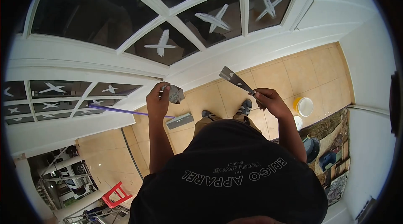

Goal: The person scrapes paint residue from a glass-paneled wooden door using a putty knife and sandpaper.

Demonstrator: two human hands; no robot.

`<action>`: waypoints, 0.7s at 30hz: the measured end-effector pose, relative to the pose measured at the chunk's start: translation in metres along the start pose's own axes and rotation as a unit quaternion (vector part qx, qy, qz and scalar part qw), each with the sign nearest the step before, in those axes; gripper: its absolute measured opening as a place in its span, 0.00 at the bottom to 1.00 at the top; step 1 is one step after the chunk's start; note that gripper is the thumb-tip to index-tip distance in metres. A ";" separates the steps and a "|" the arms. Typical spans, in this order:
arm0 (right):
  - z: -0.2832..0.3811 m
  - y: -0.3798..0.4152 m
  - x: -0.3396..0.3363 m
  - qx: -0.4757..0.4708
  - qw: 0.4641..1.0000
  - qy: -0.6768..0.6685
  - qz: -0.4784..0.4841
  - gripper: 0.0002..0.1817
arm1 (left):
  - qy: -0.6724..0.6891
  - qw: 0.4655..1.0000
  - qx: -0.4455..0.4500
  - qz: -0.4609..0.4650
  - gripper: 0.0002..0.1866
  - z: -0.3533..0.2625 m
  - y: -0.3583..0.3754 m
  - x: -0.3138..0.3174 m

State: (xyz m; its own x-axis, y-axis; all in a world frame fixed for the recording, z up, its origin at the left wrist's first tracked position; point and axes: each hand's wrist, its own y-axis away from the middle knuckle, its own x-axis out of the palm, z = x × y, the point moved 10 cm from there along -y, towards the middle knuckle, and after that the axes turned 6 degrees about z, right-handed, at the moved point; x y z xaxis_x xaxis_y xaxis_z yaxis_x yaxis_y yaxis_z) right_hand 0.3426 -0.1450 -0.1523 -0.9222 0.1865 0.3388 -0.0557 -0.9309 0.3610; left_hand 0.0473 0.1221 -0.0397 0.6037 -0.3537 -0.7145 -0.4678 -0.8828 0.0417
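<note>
My left hand (158,98) pinches a small grey piece with printed letters (176,94), which looks like sandpaper or card. Farther right, my right hand (270,99) grips the handle end of a putty knife (236,78); its wide metal blade points up and left and has white spots on it. The two hands are apart, both above the tiled floor. In front of them stands a white-framed window (183,26) with white crosses marked on its dark panes.
A purple-handled broom (179,121) leans at the left of my feet. A yellow-and-white bucket (304,106) and a smaller white container (297,123) stand at the right, near a dark basin (310,149). A red stool (116,194) lies lower left.
</note>
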 end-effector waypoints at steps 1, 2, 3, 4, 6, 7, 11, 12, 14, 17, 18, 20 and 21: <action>-0.003 -0.001 -0.003 0.019 0.999 0.040 -0.022 0.17 | -0.003 1.000 0.004 0.004 0.09 0.002 0.001 0.001; -0.004 -0.001 -0.006 0.034 0.995 0.080 -0.047 0.19 | 0.006 1.000 -0.004 -0.005 0.09 0.013 0.002 -0.001; 0.004 -0.002 -0.003 0.032 0.995 0.082 -0.057 0.18 | 0.030 0.999 0.014 -0.016 0.09 0.014 0.001 -0.005; 0.007 -0.004 0.000 0.034 0.994 0.092 -0.054 0.18 | 0.053 0.998 0.035 -0.025 0.10 0.014 0.001 -0.009; 0.013 -0.005 -0.002 0.032 0.991 0.093 -0.095 0.17 | 0.038 0.999 -0.024 -0.010 0.09 0.032 0.002 -0.016; 0.015 -0.008 0.002 0.031 0.990 0.099 -0.095 0.17 | 0.044 0.999 -0.021 -0.005 0.09 0.036 -0.001 -0.019; 0.026 -0.021 0.024 0.007 0.985 0.106 -0.137 0.17 | 0.060 0.996 0.065 0.013 0.08 0.056 -0.024 -0.027; 0.029 -0.024 0.033 -0.001 0.984 0.098 -0.149 0.17 | 0.064 0.995 0.074 0.010 0.08 0.059 -0.029 -0.033; 0.033 -0.031 0.052 -0.026 0.982 0.091 -0.161 0.18 | 0.117 0.990 0.065 0.055 0.08 0.065 -0.039 -0.035; 0.042 -0.040 0.087 -0.060 0.980 0.048 -0.182 0.18 | 0.120 0.978 0.120 0.121 0.11 0.049 -0.046 -0.049; 0.046 -0.043 0.098 -0.065 0.980 0.045 -0.184 0.17 | 0.117 0.975 0.129 0.139 0.11 0.042 -0.046 -0.055; 0.048 -0.051 0.108 -0.079 0.978 0.027 -0.190 0.16 | 0.143 0.968 0.133 0.159 0.14 0.044 -0.048 -0.061; 0.055 -0.054 0.112 -0.098 0.976 0.045 -0.189 0.15 | 0.131 0.966 0.085 0.206 0.17 0.041 -0.047 -0.066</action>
State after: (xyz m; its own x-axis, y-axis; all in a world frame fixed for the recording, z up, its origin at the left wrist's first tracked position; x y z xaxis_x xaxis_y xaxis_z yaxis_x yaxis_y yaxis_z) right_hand 0.2638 -0.0563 -0.0859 -0.8505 0.5088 0.1334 -0.4631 -0.8446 0.2687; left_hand 0.0029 0.1999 -0.0234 0.4755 -0.7506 -0.4588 -0.7896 -0.5941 0.1535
